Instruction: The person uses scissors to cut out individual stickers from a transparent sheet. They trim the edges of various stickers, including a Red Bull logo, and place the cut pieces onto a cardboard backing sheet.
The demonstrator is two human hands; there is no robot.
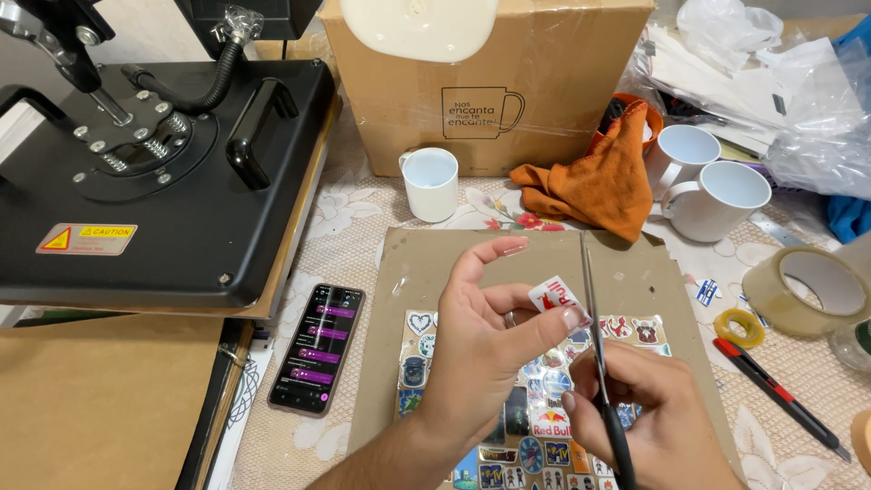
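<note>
My left hand (pixel 481 345) pinches a small red-and-white sticker (pixel 553 295) between thumb and fingertips, held above a sheet of several colourful stickers (pixel 526 426). My right hand (pixel 653 408) grips black-handled scissors (pixel 594 336) whose closed blades point up, right beside the sticker. The sheet lies on a brown cardboard mat (pixel 426 272).
A black heat press (pixel 163 163) fills the left. A phone (pixel 318 347) with a lit screen lies beside the mat. Three white mugs (pixel 430 183) (pixel 680 156) (pixel 721 200), an orange cloth (pixel 599 181), a cardboard box (pixel 481 82), tape rolls (pixel 807 290) (pixel 738 327) and a utility knife (pixel 780 397) surround it.
</note>
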